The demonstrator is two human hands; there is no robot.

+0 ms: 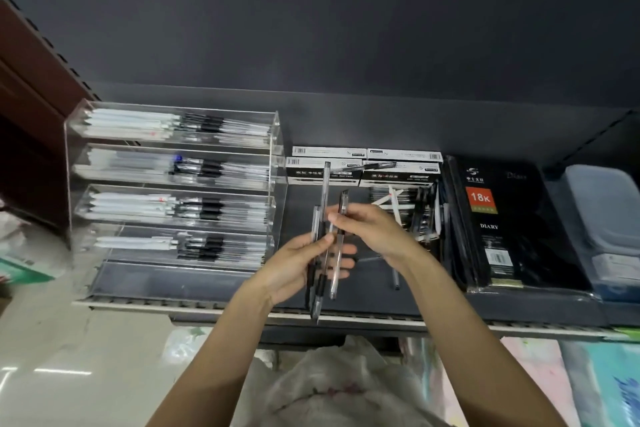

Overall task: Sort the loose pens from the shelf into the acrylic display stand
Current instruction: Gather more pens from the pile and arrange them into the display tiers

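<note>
While the left hand point(304, 267) grips a bundle of clear pens point(320, 253) at the centre of the frame, the right hand point(370, 229) pinches one pen of that bundle near its upper end. More loose pens point(412, 208) lie on the shelf point(363, 291) just right of the hands — below white pen boxes point(363, 166). At left stands the acrylic display stand point(173, 184), its four tiers holding pens.

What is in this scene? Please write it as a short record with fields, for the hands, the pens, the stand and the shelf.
left hand: holds a bundle of clear pens, palm up
right hand: pinches one pen of that bundle near its upper part
acrylic display stand: left on the shelf, four tiers, all holding pens
loose pens: heap on the shelf, behind the right hand
pen boxes: white, at the back
diary: black, to the right
</note>
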